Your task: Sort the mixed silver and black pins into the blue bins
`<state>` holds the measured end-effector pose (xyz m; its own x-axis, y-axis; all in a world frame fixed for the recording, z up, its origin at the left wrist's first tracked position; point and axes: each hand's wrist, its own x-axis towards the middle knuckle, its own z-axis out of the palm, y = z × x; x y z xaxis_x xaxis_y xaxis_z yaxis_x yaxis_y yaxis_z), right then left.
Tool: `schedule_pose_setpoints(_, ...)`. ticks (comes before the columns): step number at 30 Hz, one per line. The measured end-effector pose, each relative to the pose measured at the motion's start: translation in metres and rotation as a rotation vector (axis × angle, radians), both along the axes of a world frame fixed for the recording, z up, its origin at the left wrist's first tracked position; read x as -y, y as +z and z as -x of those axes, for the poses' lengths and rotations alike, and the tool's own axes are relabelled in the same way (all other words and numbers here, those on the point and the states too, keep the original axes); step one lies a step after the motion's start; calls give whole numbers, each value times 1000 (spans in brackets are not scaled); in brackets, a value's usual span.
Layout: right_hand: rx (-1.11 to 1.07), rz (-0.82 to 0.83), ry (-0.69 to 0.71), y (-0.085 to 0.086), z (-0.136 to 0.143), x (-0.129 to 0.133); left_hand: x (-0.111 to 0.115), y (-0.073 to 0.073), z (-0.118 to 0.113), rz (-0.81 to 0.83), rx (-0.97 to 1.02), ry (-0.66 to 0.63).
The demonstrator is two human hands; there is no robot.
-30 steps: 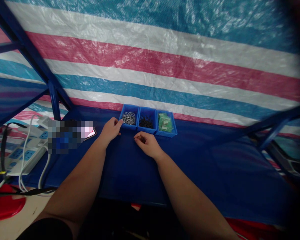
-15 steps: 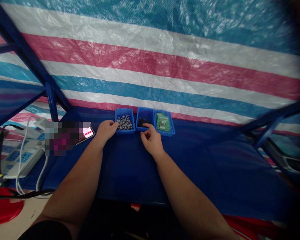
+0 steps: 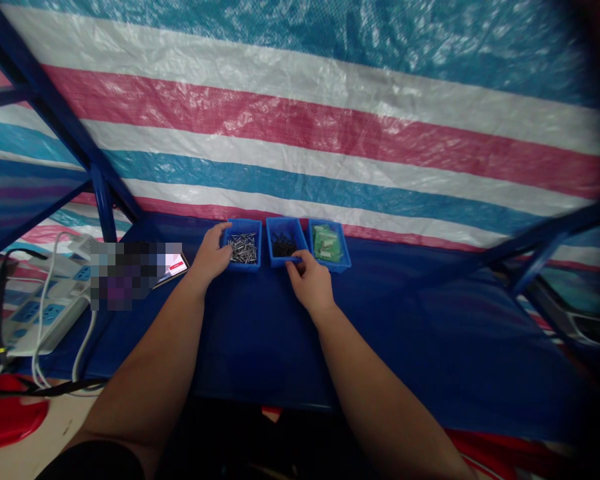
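Three small blue bins stand in a row along the far side of the blue tabletop. My left hand (image 3: 213,256) grips the left wall of the left bin (image 3: 245,268), which holds silver screws (image 3: 243,248). With thumb and fingers, my right hand (image 3: 314,285) pinches the front rim of the middle bin (image 3: 275,262), near its right corner. Small black pieces, perhaps screws, (image 3: 282,245) lie in that bin. To its right, the third bin (image 3: 345,252) contains green packets (image 3: 326,243) and stands apart from my hands.
A phone (image 3: 174,265) with a lit screen lies at the left beside a blurred-out patch. White power strips (image 3: 50,330) with cables occupy the left end. Blue metal frame bars (image 3: 100,200) rise at the sides, and a striped tarp (image 3: 300,113) hangs behind the bins.
The left and middle bins have shifted a little to the left, with gaps now between the bins. My left hand has moved onto the bin wall; my right hand has moved right and gripped the rim.
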<state>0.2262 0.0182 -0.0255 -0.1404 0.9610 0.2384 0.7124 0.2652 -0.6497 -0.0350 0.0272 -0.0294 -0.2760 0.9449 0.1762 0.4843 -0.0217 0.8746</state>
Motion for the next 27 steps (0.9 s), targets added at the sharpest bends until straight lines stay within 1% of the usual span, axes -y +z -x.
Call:
schedule_pose_setpoints(4, -21, -40, -4, 6, 2, 5, 0, -1, 1, 2, -106, -1)
schedule_pose_setpoints(8, -70, -65, 11, 10, 2, 8, 5, 0, 2, -28, -217, -67)
schedule_pose_setpoints(12, -159, -114, 24, 9, 0, 8, 9, 4, 3, -25, -228, -95)
schedule_pose_setpoints(14, -216, -149, 30, 8, -1, 7, 11, 7, 1, -11, -219, -129)
schedule_pose_setpoints(17, -290, -221, 47, 7, -2, 5, 14, 9, -6, -7, -196, -221)
schedule_pose_setpoints(21, -288, -316, 81, 5, -1, 3, 17, 6, -21, -33, -118, -331)
schedule_pose_setpoints(23, -273, -345, 111, 4, -1, 2, 18, 5, -28, -89, -107, -358)
schedule_pose_setpoints(27, -229, -395, 166, 2, 1, 2, 20, 9, -39, -197, -198, -378)
